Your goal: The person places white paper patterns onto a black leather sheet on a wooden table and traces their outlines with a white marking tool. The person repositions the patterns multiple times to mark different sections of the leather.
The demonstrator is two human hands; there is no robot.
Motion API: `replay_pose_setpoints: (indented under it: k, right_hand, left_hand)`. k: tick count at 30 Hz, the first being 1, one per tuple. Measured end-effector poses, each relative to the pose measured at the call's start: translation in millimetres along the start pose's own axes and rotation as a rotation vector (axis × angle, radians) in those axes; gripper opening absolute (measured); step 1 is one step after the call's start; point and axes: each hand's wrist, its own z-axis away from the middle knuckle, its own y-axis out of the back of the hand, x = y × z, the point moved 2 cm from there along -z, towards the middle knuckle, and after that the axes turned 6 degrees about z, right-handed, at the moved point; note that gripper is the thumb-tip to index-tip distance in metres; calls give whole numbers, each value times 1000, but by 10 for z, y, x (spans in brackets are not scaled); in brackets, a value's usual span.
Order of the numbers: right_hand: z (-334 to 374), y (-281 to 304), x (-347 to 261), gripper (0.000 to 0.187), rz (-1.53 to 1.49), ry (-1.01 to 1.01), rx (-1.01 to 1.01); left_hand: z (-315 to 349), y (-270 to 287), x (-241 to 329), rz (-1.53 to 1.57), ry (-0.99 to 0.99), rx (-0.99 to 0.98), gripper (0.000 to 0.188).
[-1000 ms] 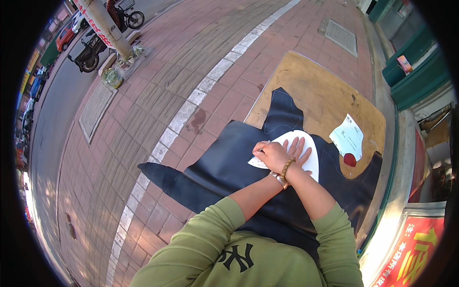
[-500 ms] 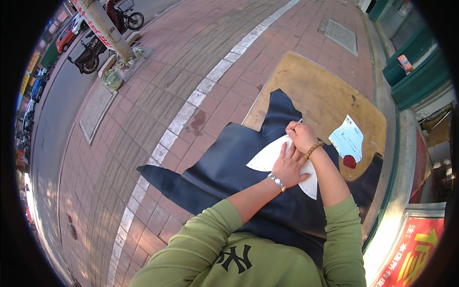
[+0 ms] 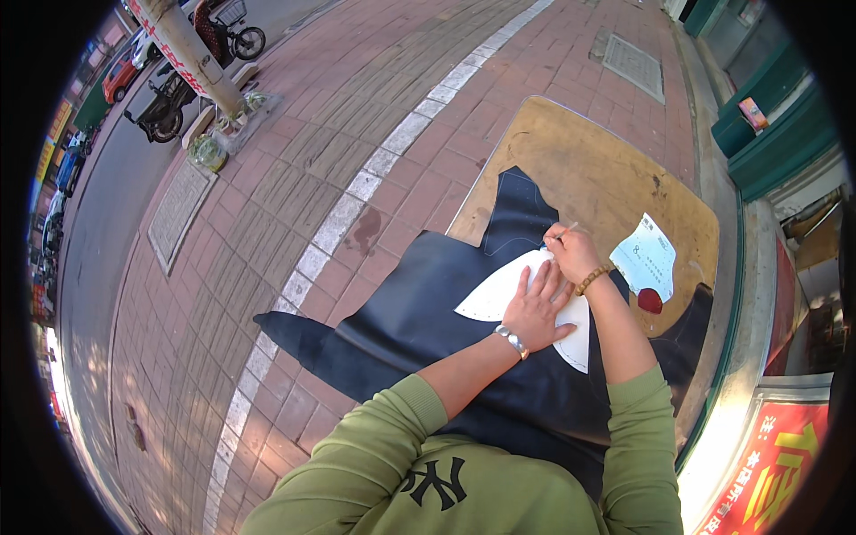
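Observation:
A large sheet of black leather point(image 3: 406, 308) is spread over the table and hangs past its left edge. On it lies a white curved pattern piece point(image 3: 495, 292) with dark marks along its rim. My left hand point(image 3: 538, 312) presses the pattern flat, its fingers spread. Just beyond, at the pattern's far edge, my right hand point(image 3: 575, 253) is closed in a pinch around a thin pale pen-like stick point(image 3: 575, 226); its tip is too small to make out. Thin pale outlines show on the leather's far lobe point(image 3: 519, 209).
The worn wooden table point(image 3: 606, 156) stands on a brick pavement point(image 3: 357, 152). To the right of my hands lie a pale blue pattern piece point(image 3: 644, 254) and a dark red piece point(image 3: 650, 301). A green-framed shopfront and a red sign point(image 3: 767, 464) border the right side.
My right hand has shifted slightly right along the pattern's far edge, and the pale stick now tilts differently. My left hand stays flat on the pattern.

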Motion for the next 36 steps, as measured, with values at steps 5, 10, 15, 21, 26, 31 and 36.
replay_pose_setpoints:
  k: [5,10,15,21,26,31,36]
  right_hand:
    - [-20,7,45,16,-25,-18,-29]
    - [6,57,130,15,-36,-26,-56]
    - [153,201,261,16,145,-49,7]
    - [517,289,303,17,177,-97,72]
    - [625,194,390,18,-100,-211,146]
    - [514,107,438,19,-341,-272,242]
    - [618,29,333,18,31,-201,331]
  left_hand:
    - [-6,-6,6,-20,6,-22,75]
    - [-22,10,20,-32,18,-60,77]
    - [-57,74,89,-72,46,-168,88]
    - [-123,166,220,-163,76,-307,108]
    - [-138,196,255,-177,79,-340,111]
    - [-142,175,258,-205,80,-330,112]
    - [-75,139,178,-115,49,-206,112]
